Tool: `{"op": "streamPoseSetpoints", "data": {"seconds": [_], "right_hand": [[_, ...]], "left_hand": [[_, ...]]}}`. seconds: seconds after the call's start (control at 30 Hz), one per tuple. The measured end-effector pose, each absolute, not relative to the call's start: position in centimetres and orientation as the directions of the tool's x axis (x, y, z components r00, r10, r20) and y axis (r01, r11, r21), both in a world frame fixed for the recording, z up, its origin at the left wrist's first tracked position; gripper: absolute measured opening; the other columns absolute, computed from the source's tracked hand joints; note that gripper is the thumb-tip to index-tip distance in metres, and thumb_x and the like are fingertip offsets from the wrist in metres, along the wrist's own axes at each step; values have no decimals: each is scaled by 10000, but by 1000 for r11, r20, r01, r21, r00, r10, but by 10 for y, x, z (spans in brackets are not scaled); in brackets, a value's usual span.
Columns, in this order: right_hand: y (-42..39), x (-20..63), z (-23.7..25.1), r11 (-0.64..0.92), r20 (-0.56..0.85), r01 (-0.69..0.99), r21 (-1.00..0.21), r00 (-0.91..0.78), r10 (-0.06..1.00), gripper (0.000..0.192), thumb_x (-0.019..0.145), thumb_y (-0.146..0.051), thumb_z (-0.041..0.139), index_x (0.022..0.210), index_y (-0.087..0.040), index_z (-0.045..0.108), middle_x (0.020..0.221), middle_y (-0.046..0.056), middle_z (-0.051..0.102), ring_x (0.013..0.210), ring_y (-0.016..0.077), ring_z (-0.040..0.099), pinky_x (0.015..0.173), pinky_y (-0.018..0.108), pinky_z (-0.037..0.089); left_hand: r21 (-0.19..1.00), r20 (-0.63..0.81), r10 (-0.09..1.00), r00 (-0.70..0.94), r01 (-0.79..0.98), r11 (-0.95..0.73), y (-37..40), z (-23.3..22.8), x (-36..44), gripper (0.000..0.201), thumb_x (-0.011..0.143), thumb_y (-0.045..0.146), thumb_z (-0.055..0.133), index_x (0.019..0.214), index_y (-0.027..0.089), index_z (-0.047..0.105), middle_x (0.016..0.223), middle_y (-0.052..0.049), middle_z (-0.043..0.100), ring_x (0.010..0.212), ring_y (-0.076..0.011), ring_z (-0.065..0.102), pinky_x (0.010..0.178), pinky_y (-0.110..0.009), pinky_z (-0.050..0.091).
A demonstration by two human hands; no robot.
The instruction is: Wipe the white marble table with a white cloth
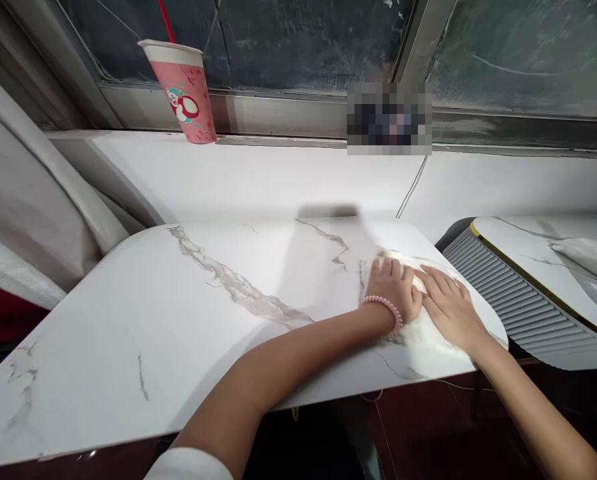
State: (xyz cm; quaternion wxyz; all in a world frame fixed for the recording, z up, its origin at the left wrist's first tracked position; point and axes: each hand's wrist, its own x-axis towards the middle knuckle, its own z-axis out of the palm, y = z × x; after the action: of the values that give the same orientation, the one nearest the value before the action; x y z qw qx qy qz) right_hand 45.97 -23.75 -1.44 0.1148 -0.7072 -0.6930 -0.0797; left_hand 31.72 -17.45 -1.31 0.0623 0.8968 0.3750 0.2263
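Observation:
A white cloth [421, 343] lies spread near the right end of a white marble-patterned tabletop [128, 300]. My left hand [394, 288], with a pink coiled band [391, 308] at its wrist, rests on the cloth with its fingers pointing away from me. Beside it, my right hand [451, 310] presses flat on the cloth, fingers stretched out toward the left hand. The two hands are close together, and a bit of cloth bunches up between them. Parts of the cloth are hidden under both palms.
A pink paper cup [191, 100] with a red straw stands on the window ledge. A blurred-out item [389, 120] is on the ledge to its right. Another marble-patterned table [528, 247] with ribbed sides stands at right, a pale cloth [588, 259] on it. Curtains [33, 173] hang at left.

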Motion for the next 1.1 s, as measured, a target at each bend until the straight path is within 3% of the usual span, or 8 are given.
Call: {"op": "streamPoseSetpoints", "data": {"seconds": [0.17, 0.37, 0.53, 0.83, 1.1], "right_hand": [[-151, 457, -13, 28, 322, 995, -93, 3, 947, 471, 968, -353, 258, 1340, -253, 529, 1432, 93, 534, 1341, 278, 450, 1090, 547, 347], [-62, 440, -10, 182, 355, 971, -157, -117, 927, 439, 973, -344, 287, 1324, -260, 537, 1402, 97, 559, 1311, 276, 465, 1072, 516, 339], [-30, 422, -9, 149, 318, 977, -154, -94, 943, 451, 964, -294, 292, 1350, -258, 522, 1436, 87, 532, 1333, 259, 443, 1087, 495, 321], [-62, 407, -15, 167, 335, 979, -112, -121, 934, 469, 999, -327, 268, 1407, -235, 482, 1495, 115, 472, 1373, 272, 391, 1107, 531, 274], [-168, 368, -15, 189, 336, 980, -56, -160, 928, 509, 997, -310, 255, 1446, -172, 451, 1511, 160, 443, 1395, 302, 362, 1119, 546, 260]], "left_hand": [[295, 256, 787, 562, 730, -617, -101, -7, 318, 453, 974, 307, 353, 1358, 131, 518, 1439, -145, 508, 1375, -265, 403, 1198, -477, 221], [302, 233, 863, 449, 810, -503, -28, -5, 302, 467, 993, 303, 302, 1374, 136, 514, 1466, -130, 493, 1391, -253, 390, 1202, -447, 204], [286, 242, 874, 421, 830, -479, -1, -6, 285, 461, 997, 293, 289, 1370, 148, 516, 1462, -112, 501, 1386, -231, 397, 1204, -431, 210], [253, 253, 859, 445, 826, -503, -29, -5, 267, 450, 989, 290, 318, 1375, 157, 507, 1497, -119, 476, 1413, -243, 380, 1197, -472, 228], [192, 237, 819, 522, 801, -566, -128, -4, 224, 494, 992, 309, 322, 1418, 107, 473, 1519, -169, 433, 1431, -281, 352, 1205, -501, 217]]}}
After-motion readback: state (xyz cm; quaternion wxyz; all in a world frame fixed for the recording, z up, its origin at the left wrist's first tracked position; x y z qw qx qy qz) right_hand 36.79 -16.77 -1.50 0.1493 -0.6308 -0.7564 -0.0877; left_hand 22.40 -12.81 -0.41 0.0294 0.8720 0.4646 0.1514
